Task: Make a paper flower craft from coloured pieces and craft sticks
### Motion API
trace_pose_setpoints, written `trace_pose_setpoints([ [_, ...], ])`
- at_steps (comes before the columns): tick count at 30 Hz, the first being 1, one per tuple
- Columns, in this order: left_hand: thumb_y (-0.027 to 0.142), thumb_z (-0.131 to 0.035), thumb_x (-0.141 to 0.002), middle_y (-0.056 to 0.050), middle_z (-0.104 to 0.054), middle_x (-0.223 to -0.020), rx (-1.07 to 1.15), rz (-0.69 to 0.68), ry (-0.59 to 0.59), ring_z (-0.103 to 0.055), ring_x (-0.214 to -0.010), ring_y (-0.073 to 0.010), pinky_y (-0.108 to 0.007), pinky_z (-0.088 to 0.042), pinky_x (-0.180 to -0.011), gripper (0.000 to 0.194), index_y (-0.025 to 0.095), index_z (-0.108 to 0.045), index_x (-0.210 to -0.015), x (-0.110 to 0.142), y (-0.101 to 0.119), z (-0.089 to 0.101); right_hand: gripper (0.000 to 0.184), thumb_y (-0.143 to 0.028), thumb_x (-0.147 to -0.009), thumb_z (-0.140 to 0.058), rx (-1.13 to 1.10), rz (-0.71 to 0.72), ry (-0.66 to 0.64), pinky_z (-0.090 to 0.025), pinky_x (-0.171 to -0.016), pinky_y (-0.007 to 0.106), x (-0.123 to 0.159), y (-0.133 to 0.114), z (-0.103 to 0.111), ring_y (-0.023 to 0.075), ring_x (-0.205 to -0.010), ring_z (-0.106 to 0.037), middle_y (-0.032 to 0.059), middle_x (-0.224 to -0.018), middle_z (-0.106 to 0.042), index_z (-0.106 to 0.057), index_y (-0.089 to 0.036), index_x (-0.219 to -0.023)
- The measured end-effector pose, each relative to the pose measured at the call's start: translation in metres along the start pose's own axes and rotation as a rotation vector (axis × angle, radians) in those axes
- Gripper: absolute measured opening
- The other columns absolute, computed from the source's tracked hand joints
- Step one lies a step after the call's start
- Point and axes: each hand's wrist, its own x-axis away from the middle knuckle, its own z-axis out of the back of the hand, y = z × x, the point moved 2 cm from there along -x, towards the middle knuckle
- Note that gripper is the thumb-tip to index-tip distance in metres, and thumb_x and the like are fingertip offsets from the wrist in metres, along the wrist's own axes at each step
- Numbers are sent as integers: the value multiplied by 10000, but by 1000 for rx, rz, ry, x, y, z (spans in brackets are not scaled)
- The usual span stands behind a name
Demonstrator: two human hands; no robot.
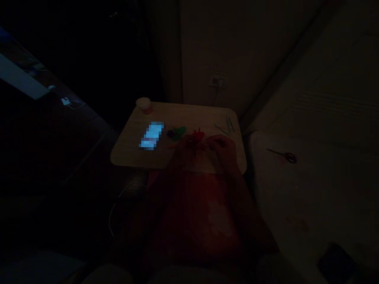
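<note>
The room is very dark. Over the near edge of a small wooden table (130,150), my left hand (185,146) and my right hand (222,146) are brought close together. Between them is a small red piece (197,136) that both hands seem to pinch with closed fingers. What it is I cannot make out. A green piece (179,131) and a small dark item (171,134) lie just left of the hands.
A lit phone screen (151,135) glows on the table's left half. A small round cup (143,105) stands at the back left corner. Thin green sticks (228,124) lie at the right. Scissors with red handles (286,155) rest on the pale surface to the right.
</note>
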Motion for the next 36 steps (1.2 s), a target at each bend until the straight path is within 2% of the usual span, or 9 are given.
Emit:
trace_pose_setpoints([
  [5,489,-840,-746,-20,-709,-750,75,16,14,-668,-610,-141,-243,-497,-553,452,167,-603,-956,4,8,-5,150,-333,-731,-771,-43,6,-50,-514,-670,296,2,-1,-1,161,-728,-624,33,-849,-730,-721,-224,-821],
  [8,527,-833,-747,-19,-711,-759,67,-11,8,-676,-626,-150,-247,-505,-560,488,171,-606,-991,6,10,-6,157,-355,-761,-748,-78,32,-75,-481,-648,273,1,-1,0,142,-707,-588,13,-814,-682,-698,-225,-834],
  [11,510,-848,-730,-30,-723,-774,11,-14,-16,-683,-654,-156,-242,-502,-567,479,165,-630,-980,6,9,-6,210,-401,-806,-701,-85,25,-112,-446,-611,259,-1,-1,-2,130,-666,-545,-3,-778,-633,-703,-235,-934],
  [17,373,-890,-669,-47,-766,-947,-1,-32,25,-714,-859,-186,-270,-547,-759,397,172,-725,-969,2,3,0,269,-419,-753,-762,7,-32,-176,-450,-608,270,-1,-1,-6,135,-648,-556,-11,-729,-633,-708,-225,-931],
  [21,381,-884,-678,-65,-765,-1035,16,11,-31,-713,-927,-205,-297,-551,-822,411,169,-756,-1006,1,0,0,269,-447,-751,-754,-5,-45,-166,-502,-644,290,0,1,-5,150,-673,-604,-2,-746,-651,-680,-223,-879],
  [28,374,-909,-635,-30,-749,-890,43,3,-61,-698,-805,-174,-297,-551,-768,369,169,-708,-866,3,5,-1,263,-425,-715,-787,-9,-48,-145,-488,-592,270,1,-2,-5,132,-622,-555,-32,-678,-574,-685,-227,-853],
  [36,281,-919,-593,-13,-728,-791,25,54,-147,-690,-678,-160,-291,-546,-683,364,161,-630,-780,11,14,1,253,-419,-696,-811,3,-34,-259,-407,-576,249,2,-6,-3,118,-622,-485,-34,-694,-559,-693,-227,-813],
])
